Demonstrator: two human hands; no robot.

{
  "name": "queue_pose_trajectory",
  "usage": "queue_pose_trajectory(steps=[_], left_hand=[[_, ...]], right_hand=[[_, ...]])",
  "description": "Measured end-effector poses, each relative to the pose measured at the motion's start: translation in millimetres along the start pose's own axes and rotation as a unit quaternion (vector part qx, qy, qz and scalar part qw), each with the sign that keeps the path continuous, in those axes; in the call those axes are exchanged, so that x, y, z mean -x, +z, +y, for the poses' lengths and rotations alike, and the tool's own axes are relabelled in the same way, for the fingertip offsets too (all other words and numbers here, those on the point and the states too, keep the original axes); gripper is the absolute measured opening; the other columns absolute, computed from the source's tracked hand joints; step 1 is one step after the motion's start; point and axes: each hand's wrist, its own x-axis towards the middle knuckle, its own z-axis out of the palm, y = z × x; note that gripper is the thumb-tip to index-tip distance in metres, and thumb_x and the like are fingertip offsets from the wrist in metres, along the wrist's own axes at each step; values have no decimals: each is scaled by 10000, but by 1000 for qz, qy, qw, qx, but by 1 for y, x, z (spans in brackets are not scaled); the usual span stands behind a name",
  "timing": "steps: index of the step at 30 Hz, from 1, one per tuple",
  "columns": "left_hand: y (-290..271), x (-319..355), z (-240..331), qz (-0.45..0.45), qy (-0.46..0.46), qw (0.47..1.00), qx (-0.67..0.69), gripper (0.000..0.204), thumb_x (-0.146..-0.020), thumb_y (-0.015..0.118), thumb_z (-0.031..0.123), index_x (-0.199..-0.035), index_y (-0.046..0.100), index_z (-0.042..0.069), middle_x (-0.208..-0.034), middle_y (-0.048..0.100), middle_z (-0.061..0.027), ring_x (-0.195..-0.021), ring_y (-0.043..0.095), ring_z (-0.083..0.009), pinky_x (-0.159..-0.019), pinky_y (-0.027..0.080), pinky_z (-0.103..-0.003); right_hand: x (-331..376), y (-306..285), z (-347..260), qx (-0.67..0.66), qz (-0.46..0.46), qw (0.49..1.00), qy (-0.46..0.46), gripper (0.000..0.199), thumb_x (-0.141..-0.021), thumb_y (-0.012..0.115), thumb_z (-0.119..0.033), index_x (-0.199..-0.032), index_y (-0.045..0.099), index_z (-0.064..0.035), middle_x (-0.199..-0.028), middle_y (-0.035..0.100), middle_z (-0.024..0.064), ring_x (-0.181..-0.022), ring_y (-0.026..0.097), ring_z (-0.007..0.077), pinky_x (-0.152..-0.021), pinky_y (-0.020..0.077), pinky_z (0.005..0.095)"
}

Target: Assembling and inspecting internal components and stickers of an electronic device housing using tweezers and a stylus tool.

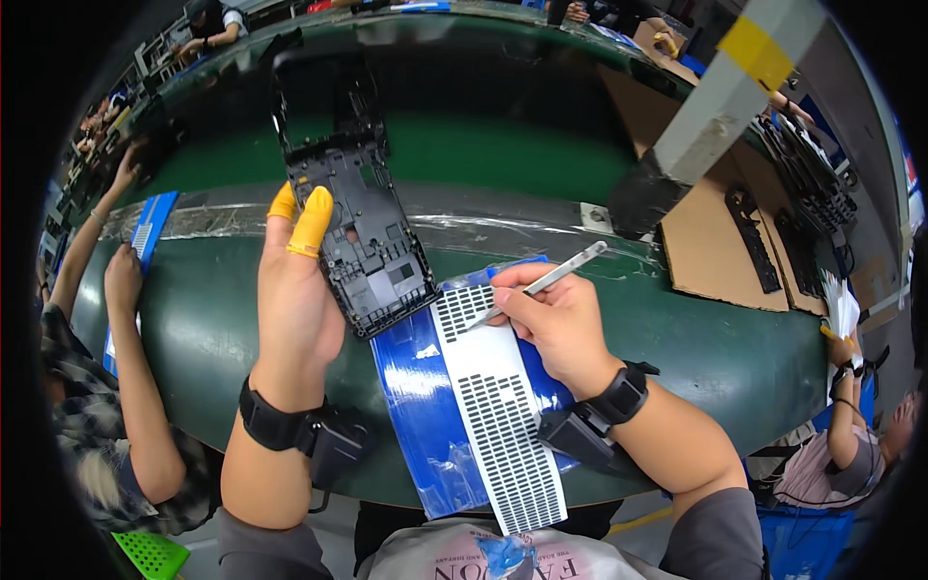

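My left hand (304, 280), with yellow finger cots on two fingers, grips a black plastic device housing (372, 232) along its left side. The housing is tilted, its ribbed inner face toward me. My right hand (556, 314) pinches metal tweezers (565, 269), their tips down at a white sheet of small black stickers (498, 401). Whether a sticker is between the tips is too small to tell. Some rows on the sheet are bare white. Under it lies a blue board (411, 416) wrapped in clear film. The housing's lower corner hangs beside the sheet's upper end.
A grey post (725, 106) with a yellow band rises at the right. Beside it, cardboard (715, 246) bears black plastic parts (754, 242). Across the green table (677, 358) runs a taped strip (483, 217). Co-workers sit left and right; one co-worker's hand (124, 275) touches another blue board (150, 227).
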Motion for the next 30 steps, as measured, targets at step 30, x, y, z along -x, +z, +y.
queue_pose_trajectory(steps=[30], left_hand=[[19, 29, -15, -52, -124, 983, 128, 280, -876, 407, 143, -1146, 355, 89, -1042, 490, -79, -922, 516, -174, -780, 456, -318]], right_hand=[[26, 11, -50, -79, -32, 996, -25, 196, -752, 544, 9, -940, 531, 63, -714, 585, 79, -540, 447, 54, -506, 362, 170]])
